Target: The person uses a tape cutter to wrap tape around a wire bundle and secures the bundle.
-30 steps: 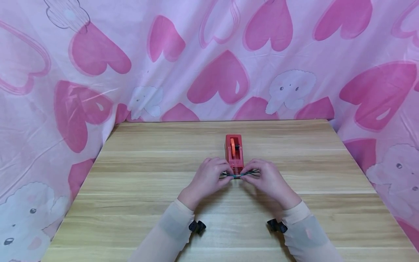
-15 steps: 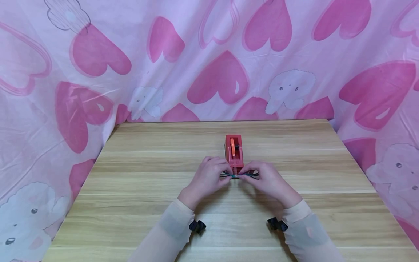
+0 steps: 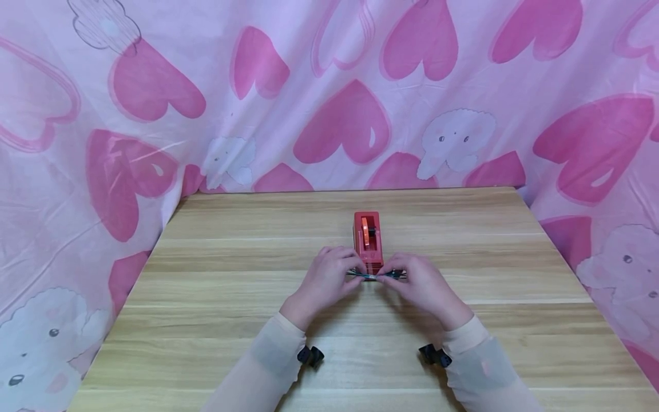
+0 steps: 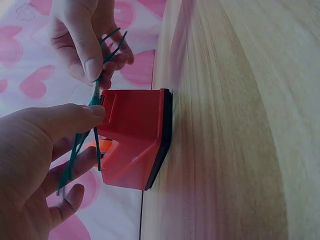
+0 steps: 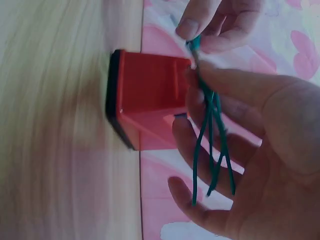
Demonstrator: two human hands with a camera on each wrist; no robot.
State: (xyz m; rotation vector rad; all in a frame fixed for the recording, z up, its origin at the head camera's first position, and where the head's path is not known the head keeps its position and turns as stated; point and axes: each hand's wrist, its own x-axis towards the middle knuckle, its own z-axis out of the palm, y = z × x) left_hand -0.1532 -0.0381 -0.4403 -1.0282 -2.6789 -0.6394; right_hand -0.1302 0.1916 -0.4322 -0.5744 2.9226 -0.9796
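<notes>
A bundle of thin green wire-like strands stretches between the two hands, at the front end of a red tape dispenser. My left hand pinches one side of it between thumb and fingers, and my right hand pinches the other side a short gap away. In the left wrist view, loose strands fan out past the left thumb. More strands hang along the right palm in the right wrist view. A pale band shows around the middle of the bundle between the fingertips.
An orange roll sits inside the dispenser, which stands on a wood-grain table. Behind and at both sides hangs a pink curtain with hearts. Small black devices are strapped at both wrists.
The strands past my right hand have turned and drawn together slightly, with small movements of the right fingers. My left hand and the tape dispenser stay in place.
</notes>
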